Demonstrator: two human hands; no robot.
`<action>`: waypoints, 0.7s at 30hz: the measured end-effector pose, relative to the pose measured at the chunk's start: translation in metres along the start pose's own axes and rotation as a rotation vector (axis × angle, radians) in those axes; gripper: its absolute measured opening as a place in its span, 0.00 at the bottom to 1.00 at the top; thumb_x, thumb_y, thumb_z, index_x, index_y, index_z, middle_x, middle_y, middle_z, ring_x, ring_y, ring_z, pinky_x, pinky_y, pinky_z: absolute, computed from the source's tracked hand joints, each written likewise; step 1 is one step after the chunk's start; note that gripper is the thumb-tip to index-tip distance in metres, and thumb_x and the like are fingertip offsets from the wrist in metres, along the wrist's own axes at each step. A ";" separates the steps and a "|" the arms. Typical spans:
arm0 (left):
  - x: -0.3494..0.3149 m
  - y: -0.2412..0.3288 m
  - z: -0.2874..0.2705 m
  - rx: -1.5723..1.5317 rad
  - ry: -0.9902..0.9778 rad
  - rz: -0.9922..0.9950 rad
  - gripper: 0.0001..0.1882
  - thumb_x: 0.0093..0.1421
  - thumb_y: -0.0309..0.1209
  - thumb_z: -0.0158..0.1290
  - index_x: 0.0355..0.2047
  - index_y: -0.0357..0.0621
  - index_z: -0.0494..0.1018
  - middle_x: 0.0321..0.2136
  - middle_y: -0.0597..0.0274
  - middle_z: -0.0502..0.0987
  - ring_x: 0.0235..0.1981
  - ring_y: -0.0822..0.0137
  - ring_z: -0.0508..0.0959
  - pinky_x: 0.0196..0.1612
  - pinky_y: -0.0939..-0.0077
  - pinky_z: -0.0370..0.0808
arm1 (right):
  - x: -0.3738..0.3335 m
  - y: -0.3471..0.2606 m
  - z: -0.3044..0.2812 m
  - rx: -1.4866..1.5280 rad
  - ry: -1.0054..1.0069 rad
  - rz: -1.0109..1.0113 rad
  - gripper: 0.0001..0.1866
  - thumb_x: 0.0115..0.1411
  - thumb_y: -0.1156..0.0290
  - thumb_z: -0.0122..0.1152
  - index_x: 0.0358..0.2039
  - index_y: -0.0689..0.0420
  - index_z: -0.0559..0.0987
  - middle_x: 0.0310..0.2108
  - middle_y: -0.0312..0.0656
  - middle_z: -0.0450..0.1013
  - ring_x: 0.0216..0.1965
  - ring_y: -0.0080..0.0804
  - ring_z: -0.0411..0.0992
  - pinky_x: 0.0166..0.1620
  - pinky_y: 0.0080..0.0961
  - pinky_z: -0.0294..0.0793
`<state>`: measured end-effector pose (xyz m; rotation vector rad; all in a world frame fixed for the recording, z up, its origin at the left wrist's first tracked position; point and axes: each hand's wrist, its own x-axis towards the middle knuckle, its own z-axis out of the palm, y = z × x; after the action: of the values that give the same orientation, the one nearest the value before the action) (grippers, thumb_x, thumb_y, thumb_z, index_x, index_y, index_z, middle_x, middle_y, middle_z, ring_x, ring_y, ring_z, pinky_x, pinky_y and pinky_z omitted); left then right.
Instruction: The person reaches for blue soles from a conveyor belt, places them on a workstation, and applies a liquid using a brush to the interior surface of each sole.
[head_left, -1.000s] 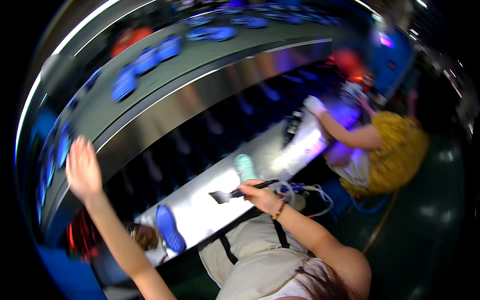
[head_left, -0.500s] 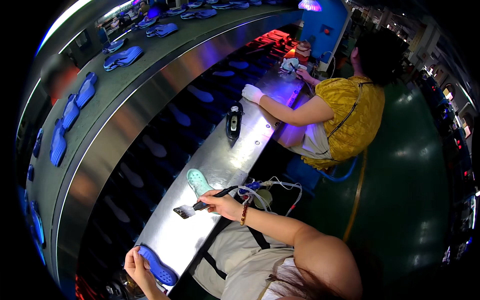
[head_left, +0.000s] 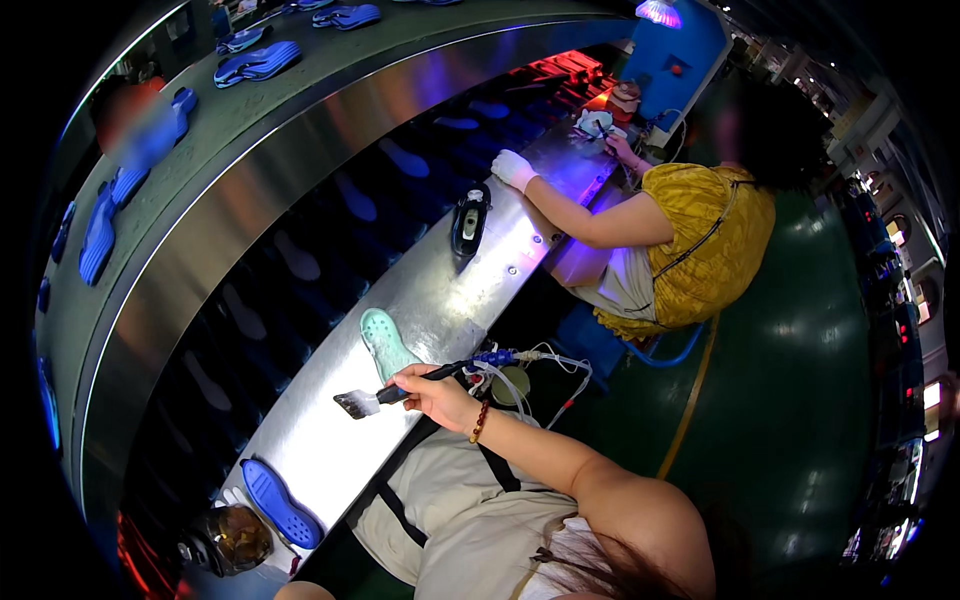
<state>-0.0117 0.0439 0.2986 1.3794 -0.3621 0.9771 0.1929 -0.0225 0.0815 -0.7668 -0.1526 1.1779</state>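
My right hand (head_left: 432, 398) is closed round the black handle of a flat brush (head_left: 357, 404), which has a hose running from its back end. The brush's dark-tipped bristles point left, above the bright metal bench. Just beyond my fingers lies a mint-green shoe sole (head_left: 383, 338) with holes, its near end partly hidden by my hand. A blue shoe sole (head_left: 268, 492) with holes at one end rests on the bench at the lower left, with no hand on it. My left hand is out of view; only a patch of skin shows at the lower edge.
A rounded jar with brown contents (head_left: 242, 540) stands beside the blue sole. Farther along the metal bench (head_left: 420, 285) sits a black iron-like tool (head_left: 469, 226). A co-worker in yellow (head_left: 710, 225) sits at right. Blue soles (head_left: 258, 63) lie on the upper belt; hoses (head_left: 560, 365) hang nearby.
My left hand has let go of the blue sole and left the view. The blue sole stays on the bench. My right hand still holds the brush. The whole view has shifted slightly.
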 end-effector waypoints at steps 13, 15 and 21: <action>0.006 -0.003 0.007 -0.029 -0.007 0.040 0.12 0.51 0.22 0.45 0.37 0.36 0.60 0.17 0.63 0.63 0.14 0.77 0.60 0.18 0.87 0.53 | 0.003 0.007 0.000 0.005 -0.007 0.018 0.07 0.56 0.70 0.51 0.32 0.59 0.74 0.31 0.37 0.71 0.30 0.19 0.66 0.32 0.15 0.65; 0.005 -0.001 0.004 -0.012 -0.001 0.052 0.14 0.52 0.22 0.45 0.40 0.36 0.60 0.18 0.63 0.63 0.14 0.78 0.60 0.18 0.88 0.54 | 0.002 0.009 -0.001 0.015 0.003 0.016 0.07 0.56 0.71 0.51 0.32 0.59 0.74 0.32 0.37 0.71 0.30 0.19 0.66 0.32 0.15 0.65; -0.004 0.004 -0.039 0.343 0.249 0.071 0.19 0.54 0.23 0.44 0.48 0.37 0.59 0.21 0.63 0.65 0.16 0.79 0.61 0.20 0.90 0.56 | 0.005 0.007 -0.003 -0.006 -0.003 0.017 0.07 0.55 0.68 0.53 0.31 0.56 0.73 0.30 0.33 0.70 0.31 0.15 0.66 0.30 0.13 0.62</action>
<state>-0.0293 0.0785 0.2898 1.5351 -0.0559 1.2980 0.1909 -0.0188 0.0736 -0.7733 -0.1528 1.1951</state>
